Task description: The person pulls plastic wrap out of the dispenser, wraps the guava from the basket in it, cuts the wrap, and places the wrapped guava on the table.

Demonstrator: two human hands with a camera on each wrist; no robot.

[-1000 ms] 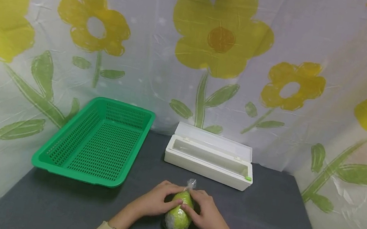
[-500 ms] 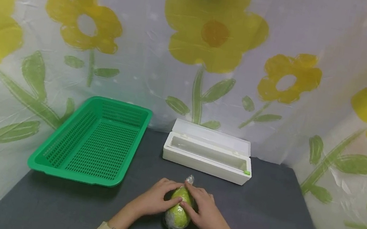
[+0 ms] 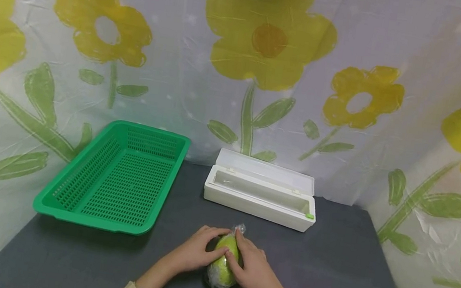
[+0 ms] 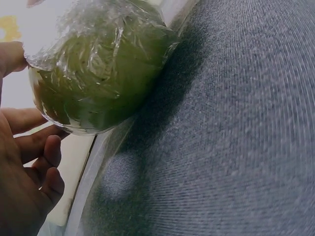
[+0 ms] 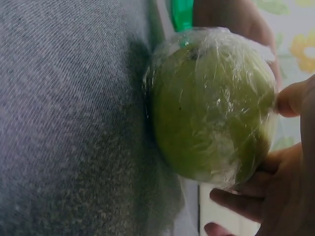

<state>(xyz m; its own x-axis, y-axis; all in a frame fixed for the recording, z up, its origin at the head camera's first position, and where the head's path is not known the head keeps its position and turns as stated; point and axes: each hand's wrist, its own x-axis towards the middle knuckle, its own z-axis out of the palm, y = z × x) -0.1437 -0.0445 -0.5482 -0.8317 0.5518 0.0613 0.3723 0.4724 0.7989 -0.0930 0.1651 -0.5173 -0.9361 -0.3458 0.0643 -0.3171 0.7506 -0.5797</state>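
A yellow-green pear (image 3: 222,267), wrapped in clear cling film, lies on the dark grey table with its twisted film end (image 3: 238,229) pointing away from me. My left hand (image 3: 196,251) holds it from the left, thumb on top and fingers near the far end. From the right, my right hand (image 3: 255,268) grips it the same way, its fingertips by the twisted film. Both thumbs nearly meet over the fruit. Wrinkled film over the rounded end of the pear (image 4: 103,73) shows in the left wrist view. In the right wrist view, fingers touch the wrapped pear (image 5: 206,113) from the side.
A green slotted plastic basket (image 3: 156,202) stands at the left back of the table (image 3: 327,275). Behind the hands sits a long white box (image 3: 254,209) with its lid raised and a small green slider at the right end. A flower-printed curtain (image 3: 177,82) hangs behind.
The head view has shifted slightly. The right hand's fingers have moved along the pear's far end by the twisted film, and the hand has turned a little. The left hand stays nearly still.
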